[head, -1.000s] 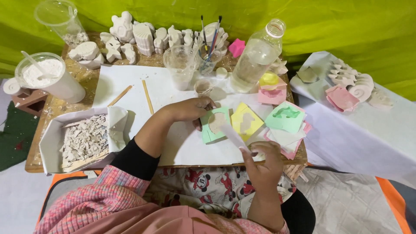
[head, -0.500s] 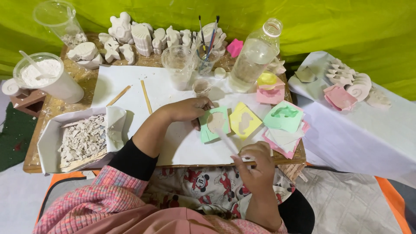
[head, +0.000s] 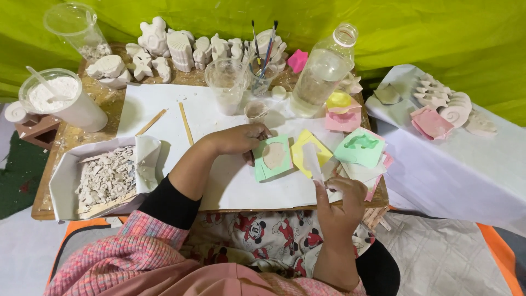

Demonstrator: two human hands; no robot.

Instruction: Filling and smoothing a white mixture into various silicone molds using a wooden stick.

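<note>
Seen from above, a person sits at a small wooden table (head: 55, 159) covered partly by white paper (head: 208, 120). Their left hand (head: 238, 138) reaches across the paper with fingers curled down, pressing on the near-left edge of a green mould (head: 272, 157) that lies flat and holds a pale, tan filling. Whether those fingers pinch a small tool cannot be told. Just right of it lies a yellow mould (head: 310, 152), also flat on the paper. The right hand (head: 341, 200) is raised at the table's near edge, close to the person's body, fingers closed around a flat white scraper (head: 313, 163) whose blade points up and away, its tip over the yellow mould. So the green mould sits under the left hand and just left of the scraper's tip.

Further right lies a stack of moulds with a mint-green mould (head: 361, 147) on top. Behind stand a clear plastic bottle (head: 323, 71), a clear cup (head: 227, 82), brushes in a jar (head: 262, 60) and a row of white plaster figures (head: 181, 49). At the left are a tub of white powder (head: 60, 98) and a paper-lined tray of broken plaster pieces (head: 107, 175)
</note>
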